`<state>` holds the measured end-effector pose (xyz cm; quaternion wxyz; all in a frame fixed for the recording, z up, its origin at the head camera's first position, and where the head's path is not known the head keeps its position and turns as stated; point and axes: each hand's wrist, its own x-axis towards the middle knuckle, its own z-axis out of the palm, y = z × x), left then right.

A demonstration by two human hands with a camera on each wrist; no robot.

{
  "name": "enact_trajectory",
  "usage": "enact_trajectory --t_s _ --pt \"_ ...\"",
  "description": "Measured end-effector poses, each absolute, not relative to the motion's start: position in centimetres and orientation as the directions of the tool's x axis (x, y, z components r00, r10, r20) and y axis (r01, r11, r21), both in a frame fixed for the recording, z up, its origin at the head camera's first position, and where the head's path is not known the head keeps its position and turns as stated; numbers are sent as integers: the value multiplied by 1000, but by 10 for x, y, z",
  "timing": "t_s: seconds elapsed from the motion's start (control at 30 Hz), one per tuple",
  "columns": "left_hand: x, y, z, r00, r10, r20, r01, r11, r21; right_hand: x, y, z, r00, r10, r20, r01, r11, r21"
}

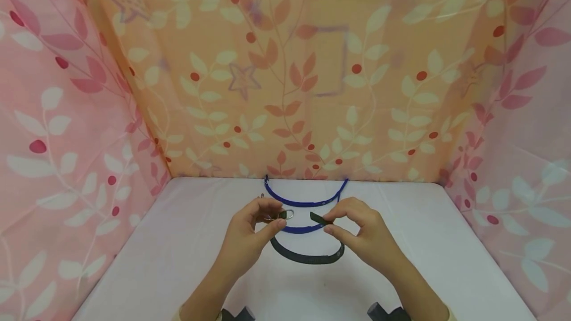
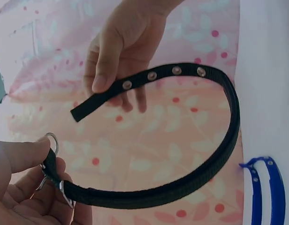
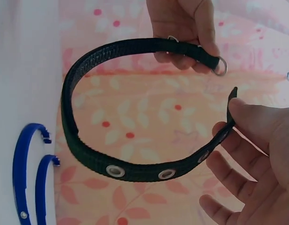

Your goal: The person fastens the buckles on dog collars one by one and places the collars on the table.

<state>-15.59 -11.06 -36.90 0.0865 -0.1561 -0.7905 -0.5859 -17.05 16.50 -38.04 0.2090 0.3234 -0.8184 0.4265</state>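
Below the two hands, a dark collar (image 1: 308,260) hangs in an open loop, its curve bowed toward the desk (image 1: 142,271). The left hand (image 1: 251,227) pinches one end, where a metal ring (image 3: 226,66) juts free toward the opposite side. The right hand (image 1: 368,232) pinches the other end by a row of eyelets (image 2: 176,71), leaving the tip (image 2: 81,111) bare past its grip. Ring and tip stand apart at much the same level in the head view: the ring lies to the left of the tip, whose long axis runs leftward and slightly up, roughly at the ring. Any move to bring them together would, I judge, turn on that gap; each hand is nearest to the end it holds. Beyond, two blue collars (image 1: 303,204) lie on the desk, one partly behind the hands. Farthest off, flowered cloth (image 1: 214,113) rises at the far edge.
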Motion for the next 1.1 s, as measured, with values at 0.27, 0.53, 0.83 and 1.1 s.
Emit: enact_trajectory --t_s 0.27,0.53,0.83,1.1 --pt "-138 -101 -370 -902 182 390 427 250 869 -158 151 -373 -474 -457 753 -872 362 -329" --pt "-133 -97 -372 -867 208 453 495 248 833 -153 142 -371 -406 -405 819 -904 312 -294" --pt "-132 -95 -376 -858 240 453 506 251 825 -153 138 -373 -331 -355 874 -926 303 -228" --pt "-132 -91 -378 -863 235 448 499 247 831 -155 139 -368 -211 -416 884 -936 348 -59"
